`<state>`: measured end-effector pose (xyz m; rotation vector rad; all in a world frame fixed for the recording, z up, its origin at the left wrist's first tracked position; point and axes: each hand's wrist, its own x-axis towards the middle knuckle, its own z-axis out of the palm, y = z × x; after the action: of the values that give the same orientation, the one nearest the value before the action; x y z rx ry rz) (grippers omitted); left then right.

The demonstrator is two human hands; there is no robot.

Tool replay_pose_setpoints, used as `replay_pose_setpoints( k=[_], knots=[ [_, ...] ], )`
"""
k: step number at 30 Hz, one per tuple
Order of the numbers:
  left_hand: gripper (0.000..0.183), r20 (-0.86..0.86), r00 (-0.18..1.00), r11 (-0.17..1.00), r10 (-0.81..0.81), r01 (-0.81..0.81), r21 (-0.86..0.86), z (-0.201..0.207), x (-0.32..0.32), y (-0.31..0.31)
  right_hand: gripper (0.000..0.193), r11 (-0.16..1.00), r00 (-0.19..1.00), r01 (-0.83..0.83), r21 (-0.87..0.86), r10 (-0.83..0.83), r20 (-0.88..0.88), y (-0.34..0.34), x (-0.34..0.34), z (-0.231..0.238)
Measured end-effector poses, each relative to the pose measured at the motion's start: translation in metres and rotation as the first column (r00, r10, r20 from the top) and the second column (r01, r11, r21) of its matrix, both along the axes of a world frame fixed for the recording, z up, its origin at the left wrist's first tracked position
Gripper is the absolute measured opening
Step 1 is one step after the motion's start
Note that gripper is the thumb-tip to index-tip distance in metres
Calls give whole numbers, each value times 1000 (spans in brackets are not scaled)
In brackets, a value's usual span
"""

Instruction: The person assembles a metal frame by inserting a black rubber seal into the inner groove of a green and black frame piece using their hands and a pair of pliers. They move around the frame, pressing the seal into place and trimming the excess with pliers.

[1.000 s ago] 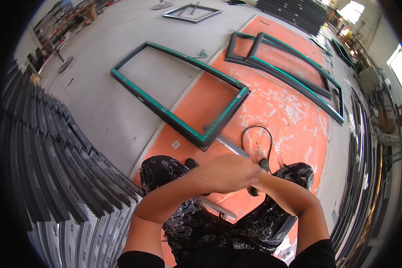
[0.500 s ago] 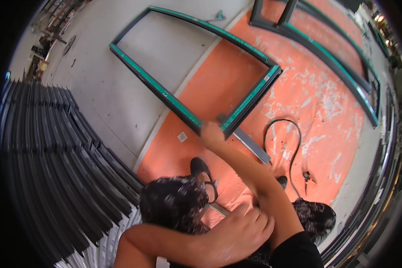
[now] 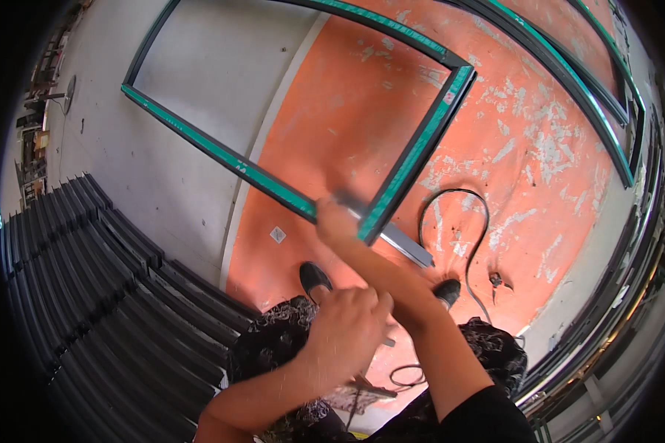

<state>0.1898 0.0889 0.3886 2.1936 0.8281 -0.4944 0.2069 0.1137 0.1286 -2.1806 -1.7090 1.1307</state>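
Note:
A large four-sided frame (image 3: 262, 176) of dark profile with green strips lies ahead of me, its near corner closest to me. My right hand (image 3: 338, 223) is closed over that near corner, smeared by motion. A dark blurred piece (image 3: 349, 200) shows just past its fingers, its kind not clear. Under the corner a silver metal bar (image 3: 408, 246) sticks out toward me. My left hand (image 3: 351, 325) is curled in front of my lap, beside my right forearm. What its fingers hold, if anything, is hidden.
Dark profiles (image 3: 111, 288) are stacked at left. More green-striped frames (image 3: 569, 81) lie at far right. A black cable (image 3: 486, 221) loops over the worn orange floor sheet (image 3: 547, 244), near a small dark tool (image 3: 496, 280). Long profiles (image 3: 606, 317) line the right edge.
My left hand has risen and moved left, up beside my right forearm. The view has shifted, so the frame appears nearer and larger. My right hand stays at its near corner.

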Motion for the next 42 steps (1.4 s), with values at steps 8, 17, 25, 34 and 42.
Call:
replay_pose_setpoints(
  k=[8, 17, 25, 34, 42],
  knots=[
    [25, 84, 823, 820, 562, -568, 76, -66, -58, -35, 45, 999, 995, -30, -39, 27, -97, -45, 119, 201],
    [26, -126, 632, 510, 765, -713, -481, 103, -104, -80, 54, 975, 988, -20, -222, 53, 144, -126, 201, 442],
    [50, -236, -222, -323, 946, -703, -633, 153, -93, 122, 56, 923, 981, 79, -376, -4, 196, -77, 240, 585],
    [55, -314, -458, -457, 831, -241, -856, 153, -31, 206, 70, 872, 998, -1, -490, 28, 47, 14, 326, 635],
    [53, -500, -475, -652, 724, -237, -720, 204, 31, 275, 72, 784, 993, -91, -614, 121, 7, 100, 409, 663]
  ],
)
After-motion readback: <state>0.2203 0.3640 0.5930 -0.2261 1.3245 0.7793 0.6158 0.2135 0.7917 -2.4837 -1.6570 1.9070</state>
